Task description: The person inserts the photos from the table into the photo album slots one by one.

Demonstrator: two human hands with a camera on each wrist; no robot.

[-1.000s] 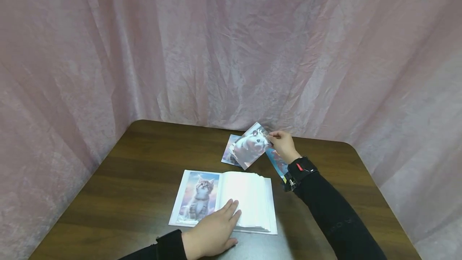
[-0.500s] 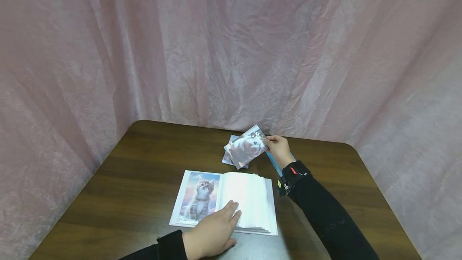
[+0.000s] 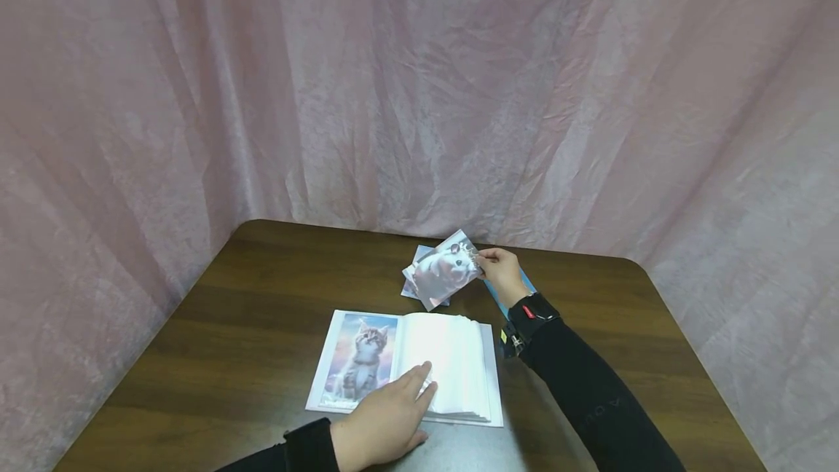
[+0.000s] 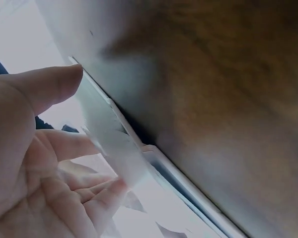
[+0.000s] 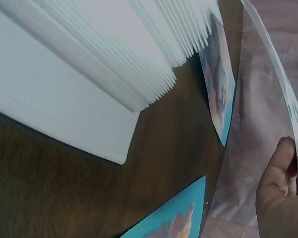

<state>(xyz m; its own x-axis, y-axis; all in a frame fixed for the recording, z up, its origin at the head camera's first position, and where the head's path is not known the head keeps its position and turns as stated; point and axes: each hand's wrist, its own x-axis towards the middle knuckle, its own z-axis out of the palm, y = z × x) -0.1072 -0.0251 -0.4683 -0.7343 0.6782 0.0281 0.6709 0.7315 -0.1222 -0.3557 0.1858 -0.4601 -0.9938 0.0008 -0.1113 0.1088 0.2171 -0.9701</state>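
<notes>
An open photo album (image 3: pixel 446 355) lies on the table, with a kitten picture (image 3: pixel 360 363) in its left page and blank sleeves on the right. Across its lower middle rests my left hand (image 3: pixel 383 421), fingers extended onto the right page; in the left wrist view the thumb (image 4: pixel 59 84) is apart from the fingers. Beyond the album, my right hand (image 3: pixel 503 275) pinches the edge of a photo print (image 3: pixel 444 274) showing a white furry animal. The right wrist view has that print (image 5: pixel 280 74) nearly edge-on, raised off the table, between thumb and fingers.
Behind the held print, other photo prints (image 3: pixel 409 290) lie on the table, mostly covered in the head view. A blue-edged print (image 5: pixel 174 213) lies beneath my right forearm. The wooden table (image 3: pixel 229 326) ends at a pink curtain (image 3: pixel 393 93).
My right hand has drawn the white-animal print a little to the left and toward the album. More of the blue print is now hidden behind the wrist. The left hand stays on the album.
</notes>
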